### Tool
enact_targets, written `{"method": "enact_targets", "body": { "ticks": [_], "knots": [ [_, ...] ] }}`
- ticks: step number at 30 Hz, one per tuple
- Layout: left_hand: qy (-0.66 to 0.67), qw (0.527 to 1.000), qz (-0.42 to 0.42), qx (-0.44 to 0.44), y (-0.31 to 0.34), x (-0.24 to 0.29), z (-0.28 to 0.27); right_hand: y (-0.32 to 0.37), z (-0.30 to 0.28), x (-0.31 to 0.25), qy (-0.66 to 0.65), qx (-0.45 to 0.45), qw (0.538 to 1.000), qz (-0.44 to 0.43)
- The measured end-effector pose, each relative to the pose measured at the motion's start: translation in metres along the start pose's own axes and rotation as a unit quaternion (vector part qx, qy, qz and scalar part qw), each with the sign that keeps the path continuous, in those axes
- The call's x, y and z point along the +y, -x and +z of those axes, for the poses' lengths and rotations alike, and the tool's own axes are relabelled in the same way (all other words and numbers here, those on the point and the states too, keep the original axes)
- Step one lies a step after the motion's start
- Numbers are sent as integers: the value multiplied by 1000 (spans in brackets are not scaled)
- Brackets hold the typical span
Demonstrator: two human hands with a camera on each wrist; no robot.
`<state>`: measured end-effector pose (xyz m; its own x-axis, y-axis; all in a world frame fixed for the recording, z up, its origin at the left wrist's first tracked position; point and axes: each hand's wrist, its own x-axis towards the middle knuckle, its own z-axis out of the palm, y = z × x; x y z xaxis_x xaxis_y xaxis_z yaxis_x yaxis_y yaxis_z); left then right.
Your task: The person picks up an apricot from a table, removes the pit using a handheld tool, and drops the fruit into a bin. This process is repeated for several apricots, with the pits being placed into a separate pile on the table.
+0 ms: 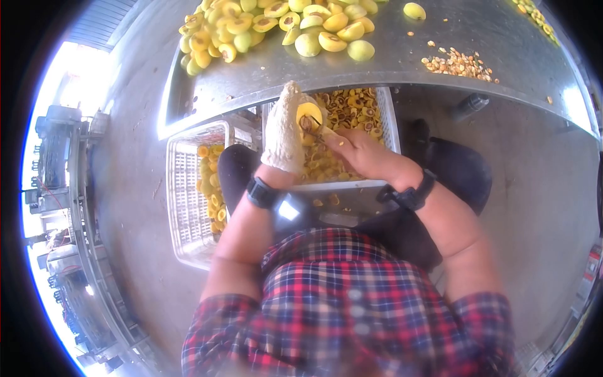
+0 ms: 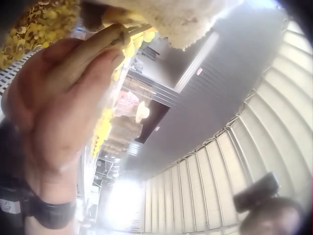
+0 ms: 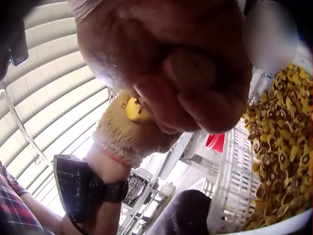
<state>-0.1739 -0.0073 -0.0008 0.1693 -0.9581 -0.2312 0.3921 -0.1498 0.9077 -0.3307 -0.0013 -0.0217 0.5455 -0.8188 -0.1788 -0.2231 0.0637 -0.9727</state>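
My left hand [image 1: 281,135], in a white knitted glove, holds a yellow peach half [image 1: 309,113] with its cut face and brown pit showing. The bare right hand [image 1: 364,155] grips a slim tool by its wooden handle [image 2: 80,63]. Its dark metal tip [image 1: 318,125] is right at the pit in the head view. Both hands are above a white crate [image 1: 339,186] of cut peach halves, just in front of the table edge. In the right wrist view, the right fingers hide most of the peach half [image 3: 138,110] against the glove.
On the metal table [image 1: 326,70] lies a pile of peach halves [image 1: 251,25], with small tan pit pieces [image 1: 461,65] farther right. A second white crate [image 1: 188,195] holding peach halves stands at the left, beside the person's knee. Machinery [image 1: 63,163] lines the far left.
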Motion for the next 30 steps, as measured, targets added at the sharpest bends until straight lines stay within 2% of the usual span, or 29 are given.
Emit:
{"method": "enact_targets", "body": {
  "ticks": [2,3,5,8,12,14,15,17,18,20,21,23,24,26,27,29,30],
  "knots": [
    [-167,969,60,-169,-3,10,-10,0,-4,12,25,-36,999,-30],
    [-168,970,58,-168,-2,15,-10,1,-3,14,24,-36,999,-29],
    [-174,972,-31,-157,-2,24,-9,1,-2,15,34,-24,999,-28],
    [-116,981,-33,-149,-4,21,-2,-1,-1,13,4,16,1000,-17],
    [-22,991,-36,-127,-6,3,1,1,-2,-4,-25,2,999,30],
    [-47,995,74,-57,-12,-14,-1,4,-3,-13,-89,-39,993,73],
    [-47,995,75,-55,-11,-13,2,3,0,-12,-88,-40,993,73],
    [-14,996,73,-58,-6,-6,9,3,5,-5,-62,21,998,0],
    [-15,996,72,-58,-5,-2,10,2,3,-3,-62,22,998,0],
    [-97,991,11,-88,-7,9,8,2,-4,1,-33,-41,999,-5],
    [-98,991,11,-88,-10,12,6,3,-6,0,-35,-41,999,-6],
    [-271,943,79,-177,-14,18,3,7,-8,-5,-93,-74,992,41],
    [-272,943,78,-177,-13,22,3,9,-8,-3,-93,-74,992,41],
    [-228,960,-52,-154,-8,29,4,12,-6,1,-162,-102,979,67],
    [-228,960,-52,-154,-6,28,5,10,-5,4,-162,-102,979,67],
    [-148,975,21,-165,-1,23,8,6,-3,11,-120,-64,991,18],
    [-148,975,22,-165,-1,20,10,3,0,16,-119,-64,991,18]
  ]
}}
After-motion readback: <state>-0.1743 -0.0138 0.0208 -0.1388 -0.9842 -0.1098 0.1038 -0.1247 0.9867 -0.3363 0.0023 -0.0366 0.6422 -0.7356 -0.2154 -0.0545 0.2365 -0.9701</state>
